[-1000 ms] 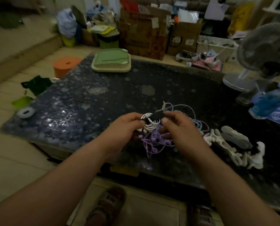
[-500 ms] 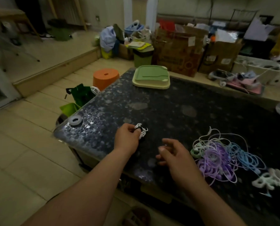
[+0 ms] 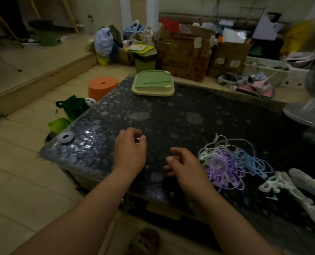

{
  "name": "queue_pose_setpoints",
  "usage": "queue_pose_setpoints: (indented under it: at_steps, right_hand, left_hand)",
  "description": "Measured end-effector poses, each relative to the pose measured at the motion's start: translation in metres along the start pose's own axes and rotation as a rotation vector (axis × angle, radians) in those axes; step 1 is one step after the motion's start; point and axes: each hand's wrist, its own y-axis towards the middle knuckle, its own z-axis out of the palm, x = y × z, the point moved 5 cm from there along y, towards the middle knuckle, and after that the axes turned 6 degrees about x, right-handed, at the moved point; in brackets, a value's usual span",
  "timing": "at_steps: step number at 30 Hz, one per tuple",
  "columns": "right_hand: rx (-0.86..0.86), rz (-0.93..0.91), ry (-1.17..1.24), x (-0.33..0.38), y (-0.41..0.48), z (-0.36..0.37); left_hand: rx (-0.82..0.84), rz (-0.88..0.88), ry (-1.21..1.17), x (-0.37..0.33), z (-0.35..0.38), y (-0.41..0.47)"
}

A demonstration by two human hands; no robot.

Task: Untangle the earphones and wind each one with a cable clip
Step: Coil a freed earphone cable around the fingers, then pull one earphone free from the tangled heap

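The left hand [image 3: 130,151] is curled round a small pale bundle [image 3: 137,142], mostly hidden, near the table's [image 3: 171,111] front edge. The right hand [image 3: 187,168] is loosely curled and empty. The tangled earphones [image 3: 230,162] lie toward the right edge. Knots may be tightened if one cord is pulled hard.
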Motion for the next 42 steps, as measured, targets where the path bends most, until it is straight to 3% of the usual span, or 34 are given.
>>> queue_pose_setpoints:
  at_steps: [4, 9, 15, 20, 23, 28, 33, 35, 38, 42]
  right_hand:
    - [-0.107, -0.003, 0.017, 0.006, -0.014, -0.046]
    - [-0.323, 0.031, 0.076, 0.001, -0.047, -0.135]
    - [-0.373, 0.113, -0.007, -0.027, -0.073, -0.198]
    - [-0.334, 0.054, -0.111, -0.025, -0.070, -0.200]
    - [-0.312, 0.031, -0.159, -0.020, -0.071, -0.202]
    - [-0.361, -0.045, -0.084, -0.004, -0.076, -0.207]
    - [-0.048, -0.056, 0.088, 0.001, -0.074, -0.187]
    - [0.004, -0.053, 0.082, -0.002, -0.074, -0.182]
    - [-0.017, -0.061, 0.119, -0.005, -0.074, -0.183]
    - [-0.127, -0.028, 0.251, -0.006, -0.073, -0.194]
  left_hand:
    - [0.235, 0.135, -0.099, -0.059, 0.044, -0.021]
    - [0.491, 0.202, -0.007, -0.093, 0.106, -0.041]
    - [0.548, 0.286, 0.212, -0.106, 0.148, -0.046]
    - [0.455, 0.311, 0.319, -0.119, 0.156, -0.042]
    - [0.452, 0.364, 0.224, -0.137, 0.147, -0.041]
    - [0.529, 0.277, -0.162, -0.161, 0.126, -0.049]
    - [0.649, 0.132, -0.483, -0.164, 0.137, -0.058]
    - [0.717, 0.068, -0.603, -0.164, 0.141, -0.062]
    - [0.776, 0.054, -0.644, -0.165, 0.142, -0.063]
    - [0.847, 0.122, -0.501, -0.157, 0.145, -0.061]
